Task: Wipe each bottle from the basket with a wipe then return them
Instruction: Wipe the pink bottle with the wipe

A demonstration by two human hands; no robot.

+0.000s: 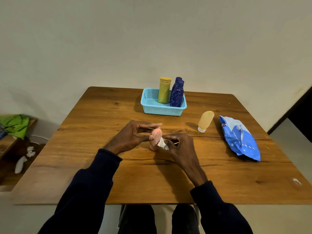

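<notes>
My left hand [133,135] pinches a small pink bottle [155,138] between thumb and fingers over the middle of the table. My right hand [180,146] grips a crumpled white wipe [163,144] pressed against the bottle's right side. At the back stands a light blue basket [162,109] with a yellow bottle [164,90] and a dark blue bottle [177,92] upright in it. An orange bottle [205,120] stands cap down on the table, right of the basket.
A blue pack of wipes [239,138] lies on the wooden table [101,166] at the right. Left of the table, a low shelf holds a green cloth [16,124], and white scraps [25,159] lie on the floor.
</notes>
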